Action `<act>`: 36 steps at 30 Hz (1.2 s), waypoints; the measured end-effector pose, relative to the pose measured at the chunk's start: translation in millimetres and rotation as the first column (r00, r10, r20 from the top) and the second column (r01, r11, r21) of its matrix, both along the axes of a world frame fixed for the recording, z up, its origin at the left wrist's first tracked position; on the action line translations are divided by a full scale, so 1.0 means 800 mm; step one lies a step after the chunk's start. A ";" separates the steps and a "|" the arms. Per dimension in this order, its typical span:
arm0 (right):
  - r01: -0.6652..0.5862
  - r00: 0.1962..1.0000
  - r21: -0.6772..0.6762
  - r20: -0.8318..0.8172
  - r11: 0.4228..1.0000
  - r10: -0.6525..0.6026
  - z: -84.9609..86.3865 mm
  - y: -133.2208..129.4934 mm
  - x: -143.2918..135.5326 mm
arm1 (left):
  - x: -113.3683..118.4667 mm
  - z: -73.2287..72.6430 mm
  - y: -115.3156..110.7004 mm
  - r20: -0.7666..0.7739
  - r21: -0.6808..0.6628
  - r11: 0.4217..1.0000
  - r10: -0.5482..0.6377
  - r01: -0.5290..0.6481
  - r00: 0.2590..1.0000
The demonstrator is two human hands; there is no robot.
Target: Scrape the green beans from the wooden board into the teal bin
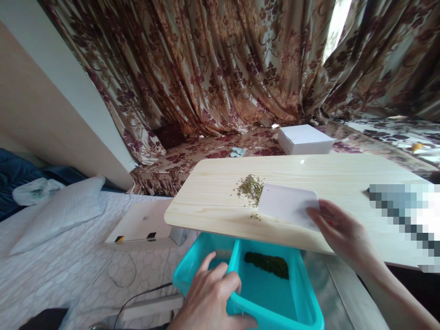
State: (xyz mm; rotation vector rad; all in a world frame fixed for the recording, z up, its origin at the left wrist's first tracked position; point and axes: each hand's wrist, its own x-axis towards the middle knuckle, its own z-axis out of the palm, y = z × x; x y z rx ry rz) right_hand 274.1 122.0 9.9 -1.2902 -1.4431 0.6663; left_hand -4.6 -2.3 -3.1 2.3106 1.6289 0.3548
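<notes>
My right hand (pixel 345 229) grips a flat white plastic scraper (pixel 288 204), thumb on top, at its right end. The scraper lies low over the wooden tabletop, its left edge against a scattered heap of small green grains (pixel 250 187), perhaps mung beans. A few grains lie apart near its lower left corner. Below the table's front edge is a teal two-compartment bin (pixel 264 295). My left hand (pixel 216 293) is curled over its divider and near rim, holding it. Dark green grains (pixel 266 265) are banked along the far side of the right compartment; the left one is partly hidden by my hand.
The pale wooden table (pixel 213 183) has rounded corners. Behind it a white box (pixel 304 139) and a light blue cloth (pixel 237 152) rest on a floral-covered ledge. A white carton (pixel 142 224) and cables lie on the bed at left. A blurred-out object (pixel 405 215) occupies the table's right end.
</notes>
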 end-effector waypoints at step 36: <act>-0.044 0.999 -0.031 -0.002 0.999 0.044 0.002 -0.011 -0.001 | -0.002 0.000 0.001 0.014 -0.019 0.999 0.045 -0.045 0.999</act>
